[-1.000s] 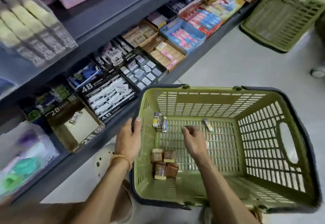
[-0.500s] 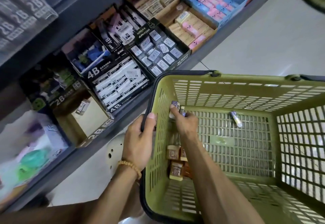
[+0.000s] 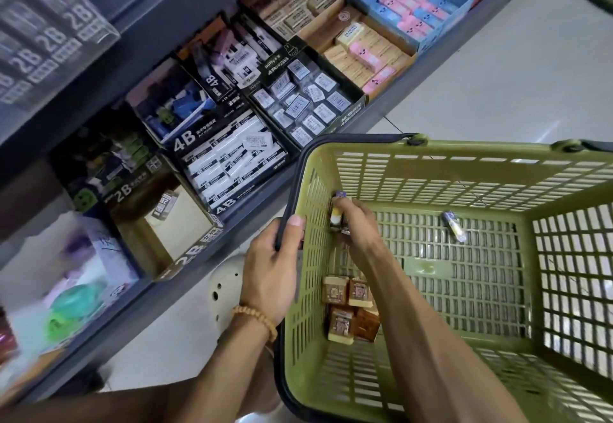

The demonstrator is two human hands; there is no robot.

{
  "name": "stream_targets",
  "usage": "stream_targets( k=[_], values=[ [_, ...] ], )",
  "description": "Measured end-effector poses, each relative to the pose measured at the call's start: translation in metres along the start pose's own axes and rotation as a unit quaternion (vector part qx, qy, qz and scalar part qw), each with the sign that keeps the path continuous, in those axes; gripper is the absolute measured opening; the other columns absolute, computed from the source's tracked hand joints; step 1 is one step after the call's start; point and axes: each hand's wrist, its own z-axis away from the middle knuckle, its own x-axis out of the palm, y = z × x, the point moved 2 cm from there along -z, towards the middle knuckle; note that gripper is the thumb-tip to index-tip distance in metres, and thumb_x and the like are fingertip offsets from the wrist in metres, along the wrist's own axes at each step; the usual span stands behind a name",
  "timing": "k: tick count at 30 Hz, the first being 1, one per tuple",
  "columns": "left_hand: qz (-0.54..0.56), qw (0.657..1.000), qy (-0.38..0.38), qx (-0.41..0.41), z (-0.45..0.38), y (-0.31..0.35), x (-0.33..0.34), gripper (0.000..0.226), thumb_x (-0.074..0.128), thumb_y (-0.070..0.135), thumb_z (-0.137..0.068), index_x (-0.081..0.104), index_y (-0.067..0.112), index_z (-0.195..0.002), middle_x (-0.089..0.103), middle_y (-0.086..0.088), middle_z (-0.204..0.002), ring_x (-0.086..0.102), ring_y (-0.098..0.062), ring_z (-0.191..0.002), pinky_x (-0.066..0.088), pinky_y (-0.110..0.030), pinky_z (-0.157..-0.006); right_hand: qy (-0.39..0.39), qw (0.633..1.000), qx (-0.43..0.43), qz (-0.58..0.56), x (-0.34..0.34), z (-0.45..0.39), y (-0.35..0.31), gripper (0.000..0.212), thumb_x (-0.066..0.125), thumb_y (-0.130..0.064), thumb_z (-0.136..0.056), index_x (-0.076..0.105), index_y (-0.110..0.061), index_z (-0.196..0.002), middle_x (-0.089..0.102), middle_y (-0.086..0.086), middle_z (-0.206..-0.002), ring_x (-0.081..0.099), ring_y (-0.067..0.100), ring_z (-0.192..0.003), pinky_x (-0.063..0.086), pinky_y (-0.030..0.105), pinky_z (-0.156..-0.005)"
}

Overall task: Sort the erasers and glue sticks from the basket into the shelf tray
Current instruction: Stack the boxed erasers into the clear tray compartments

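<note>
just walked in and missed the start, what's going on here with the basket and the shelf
A person is emptying a green slatted plastic basket beside a shelf of eraser boxes. The left hand grips the basket's dark rim, while the right hand closes on small items in the far left corner. Four brown boxed erasers and one purple-capped glue stick lie on the basket floor. The nearly empty 2B cardboard tray holds one item.

Green basket (image 3: 431, 170) — glue sticks (image 3: 335, 213) in the right hand (image 3: 360, 228) grip; brown erasers (image 3: 351, 306) just below it, another glue stick (image 3: 454, 226) lying well right.
</note>
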Motion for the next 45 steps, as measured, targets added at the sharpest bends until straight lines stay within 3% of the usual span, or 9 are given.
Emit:
stream_targets(
  k=[3,7,12,16,24,29,36,40,45],
  values=[
    [-0.008,1.000,0.003,0.002,-0.001,-0.001,0.000,0.037,0.041,0.058,-0.092,0.067,0.033,-0.090,0.070,0.010,-0.091,0.064,-0.007,-0.089,0.052,-0.037,-0.086,-0.029,0.999,-0.003,-0.016,0.000,-0.002,-0.003,0.061,0.066,-0.041,-0.069,0.057,-0.011,-0.121,0.064,0.008,-0.110,0.060,0.023,-0.094,0.050,0.044,-0.084],
    [-0.004,1.000,0.004,-0.003,-0.001,-0.002,0.001,0.055,0.035,0.073,-0.080,0.068,0.033,-0.098,0.069,0.013,-0.096,0.063,-0.007,-0.095,0.052,-0.041,-0.090,-0.069,0.996,-0.002,-0.052,-0.008,0.000,0.000,0.033,0.059,-0.030,-0.083,0.059,-0.010,-0.109,0.060,0.007,-0.093,0.057,0.019,-0.079,0.043,0.034,-0.067],
    [-0.011,1.000,0.005,0.002,0.001,-0.001,-0.001,0.054,0.033,0.075,-0.078,0.067,0.034,-0.090,0.069,0.012,-0.090,0.063,-0.004,-0.088,0.052,-0.037,-0.088,-0.138,0.976,0.035,-0.166,-0.022,-0.004,0.006,0.027,0.049,-0.027,-0.085,0.056,-0.014,-0.108,0.060,0.008,-0.091,0.057,0.023,-0.086,0.046,0.039,-0.075],
    [-0.017,1.000,0.007,0.008,0.000,-0.002,0.000,0.059,0.033,0.074,-0.079,0.067,0.027,-0.089,0.070,0.007,-0.087,0.064,-0.008,-0.086,0.052,-0.039,-0.086,-0.085,0.993,0.017,-0.080,-0.012,-0.005,0.004,0.006,0.064,-0.019,-0.094,0.063,-0.016,-0.099,0.064,0.004,-0.078,0.060,0.021,-0.075,0.049,0.039,-0.070],
    [-0.030,0.999,0.008,0.008,-0.001,-0.002,0.000,0.055,0.033,0.070,-0.083,0.067,0.027,-0.091,0.069,0.007,-0.089,0.063,-0.007,-0.086,0.052,-0.036,-0.085,-0.038,0.997,-0.064,0.035,-0.009,-0.010,0.003,0.011,0.066,-0.008,-0.093,0.064,-0.019,-0.095,0.068,0.009,-0.088,0.062,0.027,-0.081,0.053,0.048,-0.079],
    [-0.042,0.999,0.010,0.012,0.000,-0.002,0.000,0.070,0.030,0.074,-0.079,0.067,0.017,-0.094,0.069,0.002,-0.089,0.063,-0.010,-0.085,0.053,-0.039,-0.084,-0.069,0.997,-0.007,-0.023,-0.017,-0.003,-0.002,0.002,0.059,-0.009,-0.098,0.057,-0.008,-0.099,0.064,0.015,-0.094,0.059,0.025,-0.077,0.052,0.043,-0.069],
    [-0.059,0.998,0.007,0.006,0.000,0.002,-0.001,0.058,0.037,0.060,-0.094,0.066,0.010,-0.095,0.067,-0.007,-0.087,0.062,-0.018,-0.085,0.052,-0.041,-0.080,-0.145,0.989,-0.009,-0.006,-0.030,0.023,-0.018,0.013,0.058,-0.010,-0.099,0.059,-0.011,-0.111,0.048,0.015,-0.107,0.047,0.029,-0.097,0.055,0.050,-0.083],
    [-0.070,0.998,-0.006,0.001,0.002,0.004,-0.002,0.048,0.038,0.054,-0.097,0.064,0.014,-0.093,0.067,-0.004,-0.090,0.063,-0.018,-0.087,0.051,-0.042,-0.082,-0.161,0.986,-0.019,-0.045,-0.038,0.055,-0.032,0.012,0.058,-0.007,-0.097,0.062,-0.014,-0.106,0.054,0.016,-0.103,0.054,0.029,-0.096,0.053,0.058,-0.089],
    [-0.070,0.997,0.028,0.007,0.011,0.023,-0.022,0.015,0.049,0.037,-0.098,0.060,0.027,-0.102,0.064,0.007,-0.099,0.057,0.001,-0.086,0.040,-0.007,-0.064,-0.199,0.974,-0.053,-0.100,-0.041,0.105,-0.059,0.028,0.066,-0.014,-0.081,0.062,-0.016,-0.109,0.061,0.016,-0.098,0.061,0.028,-0.087,0.052,0.044,-0.075]
  ],
)
